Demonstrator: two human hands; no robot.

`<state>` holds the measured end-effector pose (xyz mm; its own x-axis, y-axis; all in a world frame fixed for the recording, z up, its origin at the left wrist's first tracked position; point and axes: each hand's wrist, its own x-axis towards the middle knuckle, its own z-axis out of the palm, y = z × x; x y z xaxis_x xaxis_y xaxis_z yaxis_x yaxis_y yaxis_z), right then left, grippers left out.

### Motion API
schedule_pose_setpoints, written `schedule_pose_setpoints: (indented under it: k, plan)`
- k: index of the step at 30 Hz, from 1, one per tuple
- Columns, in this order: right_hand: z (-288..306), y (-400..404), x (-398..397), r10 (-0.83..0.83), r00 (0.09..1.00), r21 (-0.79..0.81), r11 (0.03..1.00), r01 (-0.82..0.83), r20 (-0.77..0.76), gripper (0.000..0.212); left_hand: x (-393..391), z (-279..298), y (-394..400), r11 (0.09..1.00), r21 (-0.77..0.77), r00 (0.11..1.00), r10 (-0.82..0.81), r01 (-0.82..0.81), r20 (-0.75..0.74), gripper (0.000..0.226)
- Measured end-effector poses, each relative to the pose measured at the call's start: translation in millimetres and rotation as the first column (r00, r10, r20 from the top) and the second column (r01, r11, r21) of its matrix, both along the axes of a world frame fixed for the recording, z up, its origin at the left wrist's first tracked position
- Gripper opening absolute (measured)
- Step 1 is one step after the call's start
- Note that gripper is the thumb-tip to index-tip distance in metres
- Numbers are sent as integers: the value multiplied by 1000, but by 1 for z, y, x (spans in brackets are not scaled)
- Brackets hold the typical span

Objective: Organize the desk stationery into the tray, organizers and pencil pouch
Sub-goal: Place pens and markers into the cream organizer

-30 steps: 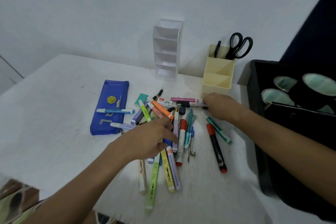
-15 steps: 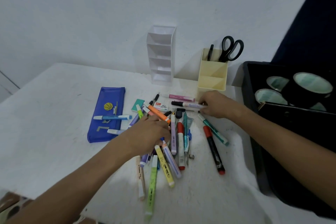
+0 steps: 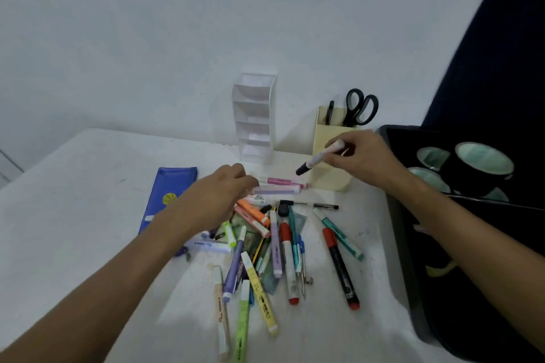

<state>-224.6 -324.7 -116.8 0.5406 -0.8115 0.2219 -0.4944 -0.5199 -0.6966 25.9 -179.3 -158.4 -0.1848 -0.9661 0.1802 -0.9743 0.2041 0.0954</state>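
**Two hands working a messy marker pile**

Nearest to us, a heap of highlighters and markers (image 3: pixel 259 256) is sprawling across the white desk (image 3: pixel 73 215), with a red-capped black marker (image 3: pixel 340 268) lying at its right edge. Just past it, the left hand (image 3: pixel 218 197) is pinching a lilac highlighter (image 3: pixel 277 190) at the pile's far side, partly covering the blue pencil pouch (image 3: pixel 174 186) on the left. Further back on the right, the right hand (image 3: pixel 362 156) is gripping a black-capped pen (image 3: pixel 320 158), holding it tilted in front of the yellow organizer (image 3: pixel 330 177) with scissors (image 3: pixel 358 107) in it. The white organizer (image 3: pixel 255 118) is standing by the wall, and the black tray (image 3: pixel 395 200) holding tape rolls (image 3: pixel 480 162) is sitting far right.
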Motion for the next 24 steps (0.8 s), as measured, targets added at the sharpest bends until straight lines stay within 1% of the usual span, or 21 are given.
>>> schedule_pose_setpoints:
  k: [2, 4, 5, 7, 9, 12, 14, 17, 19, 21, 24]
  plan:
    - [12, -3, -5, -35, 995, 13, 999, 34, 92, 9, -6, 18, -15, 996, -14, 974, 84, -89, -209, 18]
    - [20, -7, -11, -81, 983, 24, 997, 78, 163, 14, -15, 36, -28, 987, 20, 890, 151, -158, -430, 7]
    - [25, -10, -15, -110, 974, 25, 994, 107, 198, 12, -22, 46, -35, 985, 27, 834, 159, -170, -528, 8]
    - [31, -14, -19, -153, 959, 12, 988, 154, 241, 11, -33, 61, -51, 980, 4, 749, 153, -196, -644, 12]
    - [36, -16, -22, -173, 941, -15, 983, 185, 291, 13, -45, 76, -71, 977, -36, 704, 125, -209, -699, 12]
    - [35, -18, -18, -198, 907, -11, 976, 217, 373, 12, -61, 89, -103, 974, -31, 673, 131, -224, -728, 10]
    - [30, -23, -15, -216, 898, -39, 968, 249, 383, 11, -70, 93, -124, 976, 2, 698, 156, -216, -699, 10]
    - [18, -33, -8, -231, 911, -62, 962, 267, 342, 15, -84, 91, -144, 984, 57, 763, 167, -169, -625, 18]
    - [9, -37, -2, -239, 919, -55, 962, 269, 314, 16, -90, 85, -154, 985, 83, 788, 172, -153, -592, 22]
    - [-2, -39, 3, -253, 925, -61, 958, 281, 284, 15, -92, 75, -162, 982, 87, 802, 189, -170, -566, 28]
    - [-20, -47, 7, -281, 931, -76, 949, 305, 232, 12, -89, 56, -171, 981, 88, 814, 193, -174, -548, 24]
